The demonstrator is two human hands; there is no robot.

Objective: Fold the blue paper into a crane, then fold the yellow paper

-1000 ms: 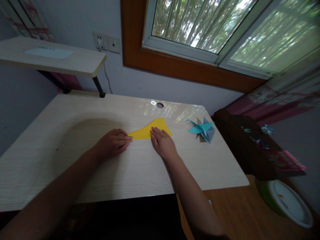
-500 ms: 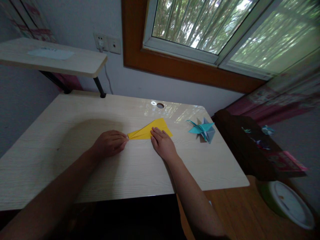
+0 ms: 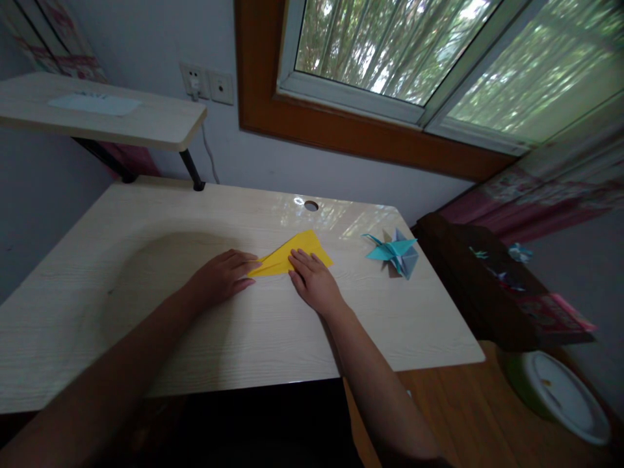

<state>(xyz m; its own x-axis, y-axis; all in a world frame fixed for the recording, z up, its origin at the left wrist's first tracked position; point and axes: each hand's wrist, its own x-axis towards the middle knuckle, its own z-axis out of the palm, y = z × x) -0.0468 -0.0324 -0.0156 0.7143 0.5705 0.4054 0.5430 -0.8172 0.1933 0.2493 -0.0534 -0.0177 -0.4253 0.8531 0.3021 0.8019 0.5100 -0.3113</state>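
Observation:
A folded sheet of yellow paper [image 3: 312, 246] lies on the desk, wide at its right end and narrowing toward the left. At the narrow end is my left hand [image 3: 221, 276], its fingers stretched over the upper edge of the paper and its thumb apart below. The tip of the fold shows between that thumb and the fingers. My right hand [image 3: 314, 279] rests flat on the middle of the paper, fingers outstretched, covering part of its lower edge. To the right stands a blue origami crane [image 3: 392, 249], touched by neither hand.
The pale wooden desk [image 3: 273, 338] has a round cable hole [image 3: 311, 206] near its back edge. A raised shelf [image 3: 160, 123] with a sheet of paper stands at the back left. Right of the desk are a dark cabinet [image 3: 463, 286] and a round bin [image 3: 568, 396].
My left hand has shifted right along the narrow end, from a pinch at the tip to fingers laid over it with the thumb apart. My right hand stays on the paper.

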